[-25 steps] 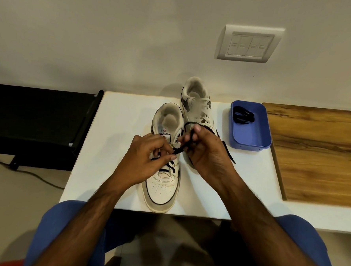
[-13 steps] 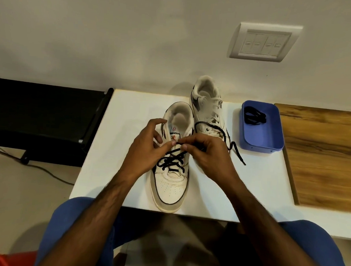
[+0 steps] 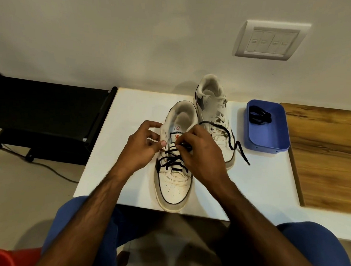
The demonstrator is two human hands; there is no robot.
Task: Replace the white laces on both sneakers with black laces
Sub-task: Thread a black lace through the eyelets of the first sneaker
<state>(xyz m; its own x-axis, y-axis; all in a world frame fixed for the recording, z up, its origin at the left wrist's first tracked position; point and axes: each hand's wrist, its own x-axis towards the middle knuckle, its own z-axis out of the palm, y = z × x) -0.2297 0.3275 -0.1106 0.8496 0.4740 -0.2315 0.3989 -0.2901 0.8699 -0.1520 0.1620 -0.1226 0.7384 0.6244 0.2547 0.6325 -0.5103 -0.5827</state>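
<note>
"While the person sits at the white table (image 3: 130,113), what do you make out from the left?"

"At nine o'clock, a black stand (image 3: 49,102) beside the table. Then the left hand (image 3: 143,147), fingers curled at the near sneaker's (image 3: 174,186) left eyelets; whether it pinches the lace there I cannot tell."

"And the middle?"

"The near sneaker points its toe to six o'clock, the black lace (image 3: 173,159) crossed over its lower eyelets. The right hand (image 3: 202,155) pinches that lace by the tongue, close against the left hand."

"Further right?"

"The lace's loose end trails toward three o'clock across the far sneaker (image 3: 214,118), which carries its white laces (image 3: 219,106). Just beside it, at two o'clock, a blue tray (image 3: 273,138) holds another black lace bundle (image 3: 260,115). Past that lies a wooden top (image 3: 329,154)."
</note>
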